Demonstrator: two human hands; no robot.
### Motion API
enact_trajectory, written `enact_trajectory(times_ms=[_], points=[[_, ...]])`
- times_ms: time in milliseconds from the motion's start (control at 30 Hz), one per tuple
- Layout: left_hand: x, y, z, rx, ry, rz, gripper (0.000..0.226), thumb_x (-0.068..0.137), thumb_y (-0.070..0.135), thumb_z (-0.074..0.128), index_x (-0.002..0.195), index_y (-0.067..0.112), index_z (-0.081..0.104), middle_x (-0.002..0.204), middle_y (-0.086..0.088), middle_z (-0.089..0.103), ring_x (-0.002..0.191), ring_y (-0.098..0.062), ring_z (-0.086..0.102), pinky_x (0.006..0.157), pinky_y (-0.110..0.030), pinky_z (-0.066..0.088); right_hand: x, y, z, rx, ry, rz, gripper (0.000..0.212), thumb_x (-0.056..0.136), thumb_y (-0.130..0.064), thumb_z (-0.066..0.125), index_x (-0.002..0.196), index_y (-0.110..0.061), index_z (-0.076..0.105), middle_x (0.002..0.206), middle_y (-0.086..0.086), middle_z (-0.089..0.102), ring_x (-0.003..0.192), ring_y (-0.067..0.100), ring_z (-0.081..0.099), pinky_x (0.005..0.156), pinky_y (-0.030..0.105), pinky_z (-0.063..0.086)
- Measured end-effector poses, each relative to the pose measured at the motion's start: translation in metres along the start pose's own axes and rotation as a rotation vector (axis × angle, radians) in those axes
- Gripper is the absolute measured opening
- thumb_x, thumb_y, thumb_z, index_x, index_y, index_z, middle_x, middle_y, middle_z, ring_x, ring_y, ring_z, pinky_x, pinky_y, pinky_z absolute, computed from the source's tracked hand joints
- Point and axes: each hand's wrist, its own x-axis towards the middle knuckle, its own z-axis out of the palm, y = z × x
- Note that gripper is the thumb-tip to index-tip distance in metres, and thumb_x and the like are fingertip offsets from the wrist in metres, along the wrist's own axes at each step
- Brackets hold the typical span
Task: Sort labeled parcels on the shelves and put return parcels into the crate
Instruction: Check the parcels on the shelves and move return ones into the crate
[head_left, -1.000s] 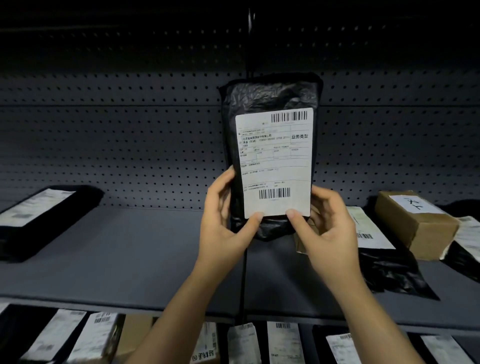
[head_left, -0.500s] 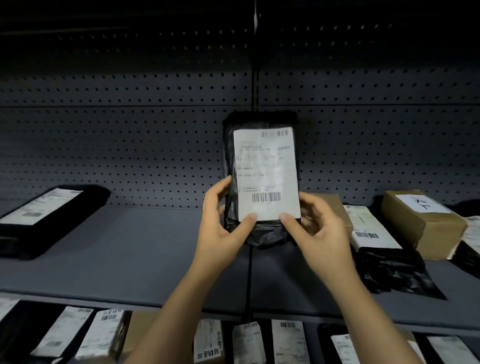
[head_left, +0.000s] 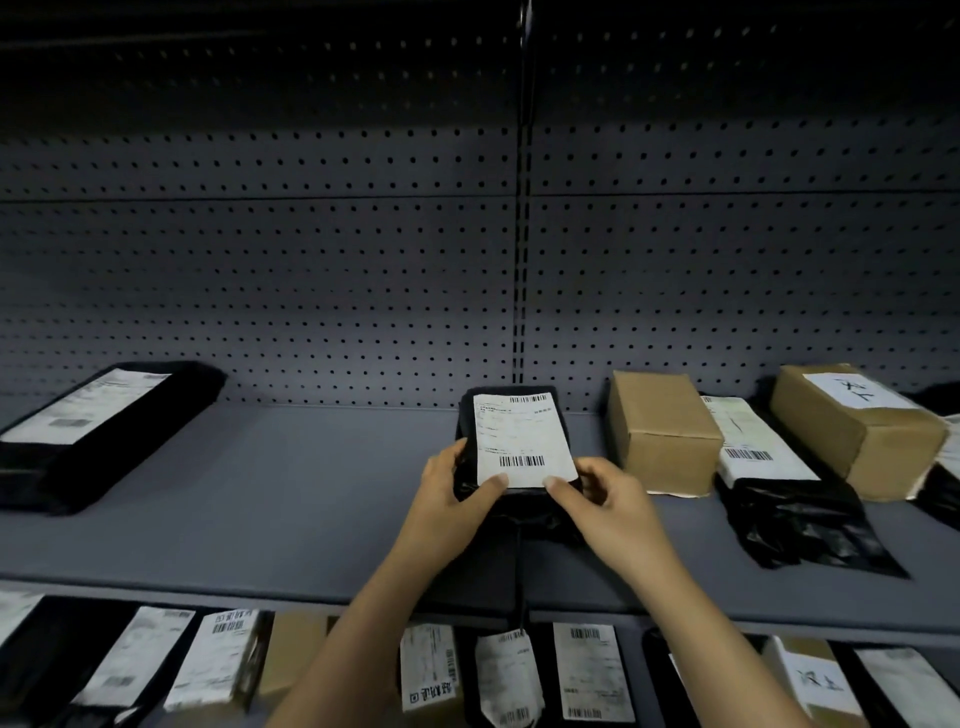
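Observation:
A black plastic parcel with a white barcode label (head_left: 519, 441) lies low over the grey shelf (head_left: 311, 493), near the middle seam. My left hand (head_left: 457, 493) grips its near left corner, thumb on the label. My right hand (head_left: 602, 493) grips the near right corner the same way. Whether the parcel rests fully on the shelf or is still slightly lifted I cannot tell.
A long black parcel (head_left: 98, 426) lies at the shelf's left. To the right stand a plain cardboard box (head_left: 660, 431), a black labeled bag (head_left: 769, 467) and a second cardboard box (head_left: 852, 426). Several labeled parcels (head_left: 587, 670) line the lower shelf. A perforated back panel (head_left: 311, 286) closes the rear.
Both hands have lowered the parcel from upright at chest height down and away onto the shelf, tipping it nearly flat with the label up.

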Motion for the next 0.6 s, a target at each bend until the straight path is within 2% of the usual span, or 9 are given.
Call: enact_trajectory(times_ms=[100,200,267,367,500,600], points=[[0.001,-0.003,0.000,-0.002,-0.008,-0.017,0.059,0.088,0.030,0.068,0.141,0.023,0.042,0.133,0.006,0.049,0.119,-0.006,0.051,0.105,-0.031,0.042,-0.001,0.003,0.001,0.015,0.005,0.001,0.016,0.088,-0.020,0.070,0.103,-0.021,0.069,0.092,-0.013,0.073,0.082,-0.006,0.065,0.070,0.009,0.045],[0.002,-0.003,-0.002,0.016,-0.006,-0.018,0.066,0.081,0.043,0.070,0.139,0.025,0.043,0.133,0.006,0.052,0.121,-0.008,0.052,0.105,-0.039,0.045,-0.003,0.001,-0.001,0.019,-0.010,0.000,0.019,0.088,-0.022,0.070,0.107,-0.020,0.069,0.096,-0.012,0.073,0.087,-0.003,0.066,0.071,0.007,0.046],[0.002,-0.001,-0.003,0.068,0.041,0.015,0.068,0.079,0.046,0.069,0.137,0.023,0.044,0.132,0.007,0.051,0.122,-0.008,0.049,0.104,-0.037,0.045,-0.004,-0.001,-0.006,-0.010,0.008,-0.027,0.020,0.087,-0.022,0.071,0.107,-0.020,0.069,0.095,-0.012,0.072,0.086,-0.003,0.065,0.071,0.007,0.046],[-0.001,0.013,-0.001,0.177,0.162,0.199,0.047,0.087,0.028,0.068,0.130,0.023,0.049,0.124,0.012,0.049,0.119,-0.005,0.043,0.096,-0.024,0.039,-0.007,-0.007,-0.020,-0.076,0.071,-0.067,0.022,0.086,-0.020,0.072,0.106,-0.022,0.065,0.095,-0.013,0.066,0.081,-0.001,0.061,0.067,0.004,0.044],[-0.005,0.044,0.010,0.297,0.146,0.431,0.046,0.089,0.027,0.064,0.131,0.026,0.047,0.122,0.017,0.046,0.113,0.003,0.036,0.094,-0.019,0.031,-0.011,-0.018,-0.053,-0.239,0.174,-0.136,0.025,0.083,-0.022,0.075,0.105,-0.027,0.063,0.097,-0.014,0.065,0.089,0.002,0.060,0.070,0.004,0.043],[-0.003,0.064,0.029,0.399,0.074,0.564,0.045,0.090,0.032,0.061,0.133,0.027,0.046,0.123,0.018,0.046,0.118,0.001,0.033,0.098,-0.020,0.030,-0.012,-0.021,-0.081,-0.358,0.274,-0.208,0.027,0.082,-0.020,0.075,0.105,-0.026,0.064,0.100,-0.011,0.065,0.090,0.006,0.061,0.080,0.018,0.048]])
